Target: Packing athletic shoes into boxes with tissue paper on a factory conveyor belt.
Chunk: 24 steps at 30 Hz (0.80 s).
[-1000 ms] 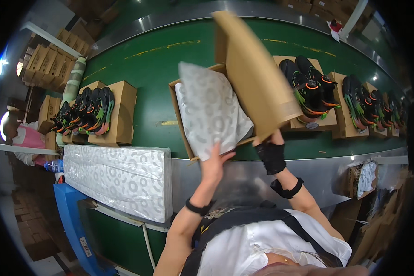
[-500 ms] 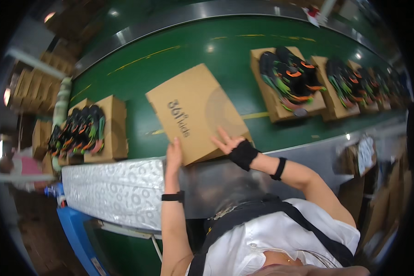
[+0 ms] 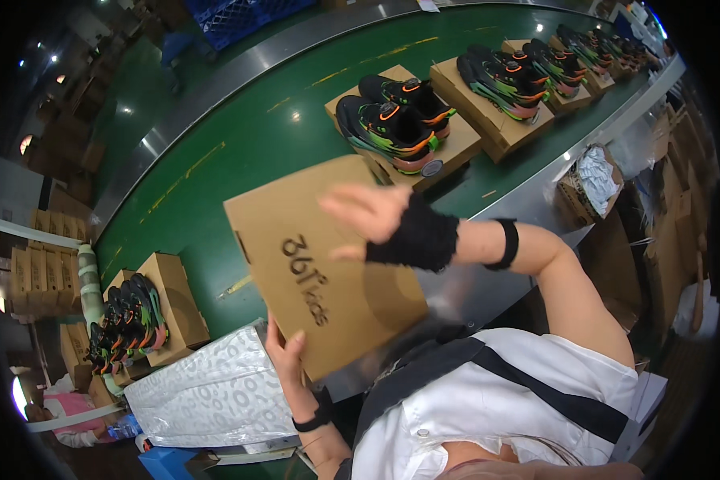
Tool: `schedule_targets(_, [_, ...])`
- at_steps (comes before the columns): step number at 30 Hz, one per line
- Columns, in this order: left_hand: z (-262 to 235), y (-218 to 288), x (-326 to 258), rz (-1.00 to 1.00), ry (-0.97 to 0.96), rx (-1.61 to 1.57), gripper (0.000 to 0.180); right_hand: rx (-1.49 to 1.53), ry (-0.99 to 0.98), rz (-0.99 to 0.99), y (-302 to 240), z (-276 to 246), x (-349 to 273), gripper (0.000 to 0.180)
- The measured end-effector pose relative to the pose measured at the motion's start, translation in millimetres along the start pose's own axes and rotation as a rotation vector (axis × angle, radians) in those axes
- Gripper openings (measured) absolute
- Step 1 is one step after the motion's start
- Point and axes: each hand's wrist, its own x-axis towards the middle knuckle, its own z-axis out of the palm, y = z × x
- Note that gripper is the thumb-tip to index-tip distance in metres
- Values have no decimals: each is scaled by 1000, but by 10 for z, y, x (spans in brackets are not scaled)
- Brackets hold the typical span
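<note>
A closed brown cardboard shoebox with dark print on its lid lies turned at an angle in front of me, over the near edge of the green conveyor belt. My left hand grips its near left edge, thumb on the lid and fingers along the side. Above the far part of the lid hovers my right hand, fingers apart and slightly blurred, holding nothing; whether it touches the cardboard I cannot tell. It wears a black fingerless wrap. Just beyond, a pair of black sneakers with green and orange trim rests on another box.
More sneakers on boxes line the belt to the far right. Another group of sneakers stands at the left beside a box. A silver-white patterned wrapped pad lies at the near left. An open carton with crumpled paper stands at right.
The shoebox has come nearer to me with my left hand on its edge. My right hand has lifted from the near edge to over the far part of the lid. The view has turned.
</note>
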Motion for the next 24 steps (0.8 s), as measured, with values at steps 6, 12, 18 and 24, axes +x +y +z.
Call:
schedule_targets(6, [290, 306, -484, 316, -227, 449, 91, 378, -569, 86, 182, -285, 740, 60])
schedule_targets(12, [589, 367, -668, -7, -206, 44, 94, 392, -539, 66, 174, -142, 656, 62])
schedule_targets(18, [793, 130, -915, 167, 147, -66, 93, 361, -620, 88, 207, 21, 613, 50])
schedule_targets(24, [111, 86, -2078, 189, 632, -622, 68, -156, -56, 171, 1308, -205, 174, 27])
